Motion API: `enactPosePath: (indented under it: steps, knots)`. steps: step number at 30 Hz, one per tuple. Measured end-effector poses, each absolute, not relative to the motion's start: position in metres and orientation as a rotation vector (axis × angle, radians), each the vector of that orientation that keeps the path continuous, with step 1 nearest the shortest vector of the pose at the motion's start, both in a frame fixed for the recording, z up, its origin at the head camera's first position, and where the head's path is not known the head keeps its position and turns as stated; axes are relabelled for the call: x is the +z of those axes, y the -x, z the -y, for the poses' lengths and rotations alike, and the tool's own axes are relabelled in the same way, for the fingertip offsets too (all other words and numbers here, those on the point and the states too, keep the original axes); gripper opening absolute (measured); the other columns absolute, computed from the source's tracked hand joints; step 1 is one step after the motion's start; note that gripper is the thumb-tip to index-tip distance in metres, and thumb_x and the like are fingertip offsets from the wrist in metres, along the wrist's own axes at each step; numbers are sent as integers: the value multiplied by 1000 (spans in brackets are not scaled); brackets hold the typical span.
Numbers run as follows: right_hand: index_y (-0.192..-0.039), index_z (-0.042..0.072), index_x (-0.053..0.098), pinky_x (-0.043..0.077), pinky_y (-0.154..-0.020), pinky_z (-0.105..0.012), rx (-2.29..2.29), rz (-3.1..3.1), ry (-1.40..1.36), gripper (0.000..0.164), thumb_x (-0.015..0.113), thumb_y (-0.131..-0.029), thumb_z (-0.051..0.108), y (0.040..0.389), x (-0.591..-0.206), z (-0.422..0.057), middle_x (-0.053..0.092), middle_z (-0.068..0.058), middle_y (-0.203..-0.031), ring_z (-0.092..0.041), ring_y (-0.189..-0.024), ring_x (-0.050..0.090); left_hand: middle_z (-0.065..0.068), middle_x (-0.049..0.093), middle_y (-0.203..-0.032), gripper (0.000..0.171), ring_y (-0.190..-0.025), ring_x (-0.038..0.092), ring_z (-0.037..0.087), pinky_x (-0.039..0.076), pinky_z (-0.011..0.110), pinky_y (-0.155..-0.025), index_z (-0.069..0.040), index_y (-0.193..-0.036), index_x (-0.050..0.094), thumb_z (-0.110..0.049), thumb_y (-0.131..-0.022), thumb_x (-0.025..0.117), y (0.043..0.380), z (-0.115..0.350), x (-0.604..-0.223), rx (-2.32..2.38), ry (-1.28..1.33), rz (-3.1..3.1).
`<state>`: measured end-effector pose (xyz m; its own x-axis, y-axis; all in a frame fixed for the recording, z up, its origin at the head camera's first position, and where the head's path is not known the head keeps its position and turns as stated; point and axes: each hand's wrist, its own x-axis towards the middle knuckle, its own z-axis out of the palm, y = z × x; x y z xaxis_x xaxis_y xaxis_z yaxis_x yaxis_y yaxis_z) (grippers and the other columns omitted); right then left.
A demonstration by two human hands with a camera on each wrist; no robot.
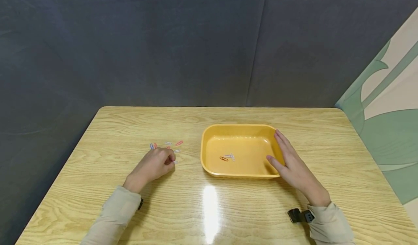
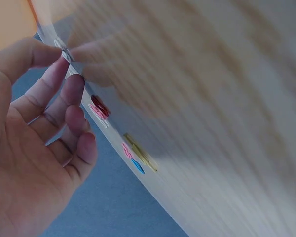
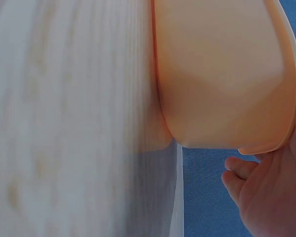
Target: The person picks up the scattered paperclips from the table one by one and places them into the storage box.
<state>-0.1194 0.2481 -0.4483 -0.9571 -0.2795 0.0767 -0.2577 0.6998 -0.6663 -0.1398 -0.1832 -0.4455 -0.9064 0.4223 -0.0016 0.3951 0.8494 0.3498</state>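
Note:
My left hand (image 1: 156, 164) is low over the left of the table, thumb and forefinger pinching a white paper clip (image 2: 58, 44). Its other fingers are loosely bent. Around it lie loose paper clips: a blue one (image 1: 151, 146), a pink one (image 1: 179, 143) and a white one (image 1: 168, 143) among them. A yellow clip (image 2: 140, 152) shows in the left wrist view. My right hand (image 1: 295, 170) rests at the right rim of a yellow tray (image 1: 240, 174), fingers extended and thumb over the inside. In the tray are an orange clip (image 1: 223, 159) and white clips (image 1: 231, 156).
The wood-grain table (image 1: 169, 208) has its far edge against a dark blue cloth (image 1: 169, 49). A green and cream patterned curtain (image 1: 392, 129) hangs at the right. Each forearm wears a light sleeve, and a black wrist device (image 1: 300, 216) sits at the right cuff.

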Motion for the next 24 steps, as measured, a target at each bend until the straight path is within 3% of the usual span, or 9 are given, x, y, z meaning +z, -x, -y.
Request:
enactPosePath:
  steps: [9,17,24]
  knots:
    - [-159,5,6,16,-116,-67,-1123,-2862,458,80,55,-102,28,120,-447,-248,5,-17,-167,-43,-152,9,-5,64,-77,6,-64,49,5,43,19,-60,-12,-84,68,-11,-87,74,139,182,-446,566,-606,-2921]
    - [-159,6,5,16,-116,-67,-1122,-2857,460,79,55,-102,28,120,-448,-248,3,-17,-167,-43,-152,9,-6,56,-74,14,-66,46,7,40,21,-60,-15,-80,61,-8,-88,71,141,179,-446,579,-591,-2859]
    - [-159,5,5,17,-115,-68,-1120,-2864,463,79,55,-102,28,121,-449,-249,3,-17,-167,-43,-152,9,-5,56,-74,7,-65,46,8,40,21,-58,-11,-88,65,-5,-89,68,142,177,-446,578,-584,-2818]
